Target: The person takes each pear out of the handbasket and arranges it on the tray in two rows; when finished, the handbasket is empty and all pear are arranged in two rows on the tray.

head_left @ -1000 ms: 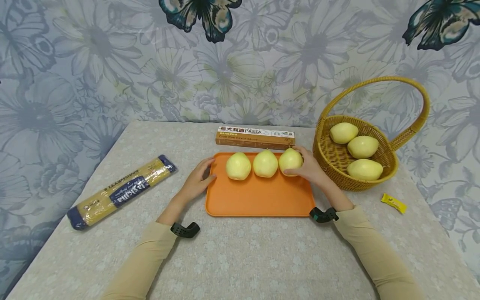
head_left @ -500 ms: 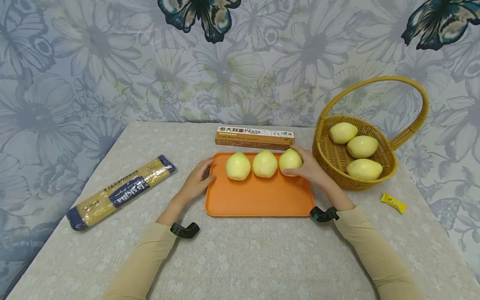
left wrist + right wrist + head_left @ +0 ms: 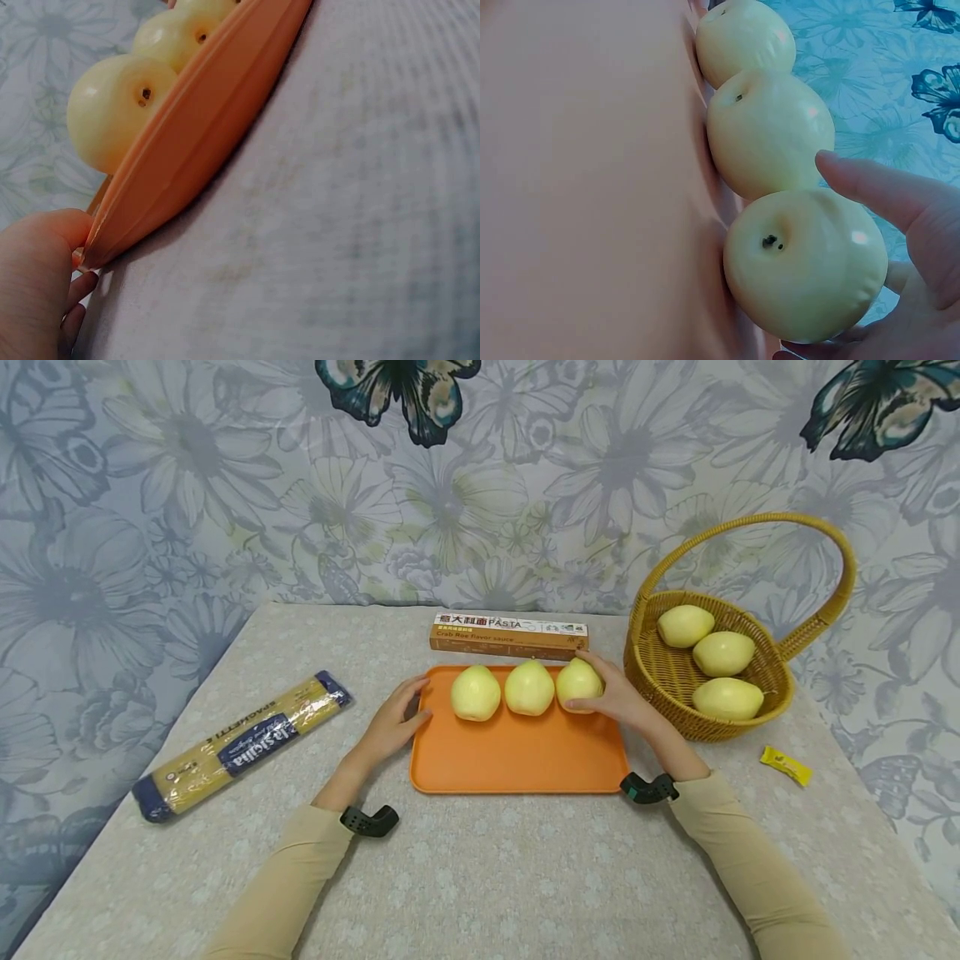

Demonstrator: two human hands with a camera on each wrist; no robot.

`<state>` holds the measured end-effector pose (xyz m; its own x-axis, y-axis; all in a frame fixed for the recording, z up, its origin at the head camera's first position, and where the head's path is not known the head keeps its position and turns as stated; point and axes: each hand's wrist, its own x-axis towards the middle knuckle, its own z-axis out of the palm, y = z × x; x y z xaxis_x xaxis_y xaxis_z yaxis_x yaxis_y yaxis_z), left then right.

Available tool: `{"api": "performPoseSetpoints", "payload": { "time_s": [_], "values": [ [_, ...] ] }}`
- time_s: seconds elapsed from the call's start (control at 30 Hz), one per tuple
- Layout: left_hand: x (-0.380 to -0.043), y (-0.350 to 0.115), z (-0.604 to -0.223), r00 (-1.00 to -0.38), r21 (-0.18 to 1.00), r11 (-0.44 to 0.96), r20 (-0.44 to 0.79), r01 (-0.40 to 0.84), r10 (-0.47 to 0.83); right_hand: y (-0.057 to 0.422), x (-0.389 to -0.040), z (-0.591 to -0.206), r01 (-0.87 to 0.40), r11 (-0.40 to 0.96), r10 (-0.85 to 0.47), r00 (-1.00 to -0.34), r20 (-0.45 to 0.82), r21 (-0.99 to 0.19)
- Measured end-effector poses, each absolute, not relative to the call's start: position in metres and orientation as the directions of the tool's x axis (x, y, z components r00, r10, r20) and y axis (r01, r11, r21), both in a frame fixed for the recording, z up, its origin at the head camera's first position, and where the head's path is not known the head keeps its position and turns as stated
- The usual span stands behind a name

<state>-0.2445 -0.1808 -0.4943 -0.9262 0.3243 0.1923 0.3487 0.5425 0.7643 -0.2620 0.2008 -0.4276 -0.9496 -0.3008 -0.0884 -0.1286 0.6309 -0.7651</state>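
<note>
Pears (image 3: 529, 688) stood three in a row along the far side of the orange tray (image 3: 517, 760) in the head view; the right hand (image 3: 621, 695) curved about the right-end pear (image 3: 576, 681), while the left hand (image 3: 390, 722) held the tray's left edge. In the left wrist view, the thumb lay at the rim with fingers below (a light, steady pinch seemed enough to stop any sliding). In the right wrist view, thumb and fingers spread wide around that pear; lining it up probably called for gentle pressure, without bumping the middle pear (image 3: 769, 135).
</note>
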Motion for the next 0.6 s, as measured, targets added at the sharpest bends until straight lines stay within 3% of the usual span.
{"api": "performPoseSetpoints", "payload": {
  "time_s": [0.3, 0.6],
  "values": [
    [-0.243, -0.177, -0.493, -0.925, 0.766, 0.536, 0.204, 0.355, 0.320, 0.215, -0.254, -0.395, -0.116, 0.539, -0.313, -0.947, -0.070, -0.834],
    [-0.243, -0.179, -0.493, -0.925, 0.765, 0.538, 0.201, 0.355, 0.324, 0.274, -0.237, -0.362, -0.088, 0.487, -0.105, -0.994, 0.042, -0.869]
  ]
}}
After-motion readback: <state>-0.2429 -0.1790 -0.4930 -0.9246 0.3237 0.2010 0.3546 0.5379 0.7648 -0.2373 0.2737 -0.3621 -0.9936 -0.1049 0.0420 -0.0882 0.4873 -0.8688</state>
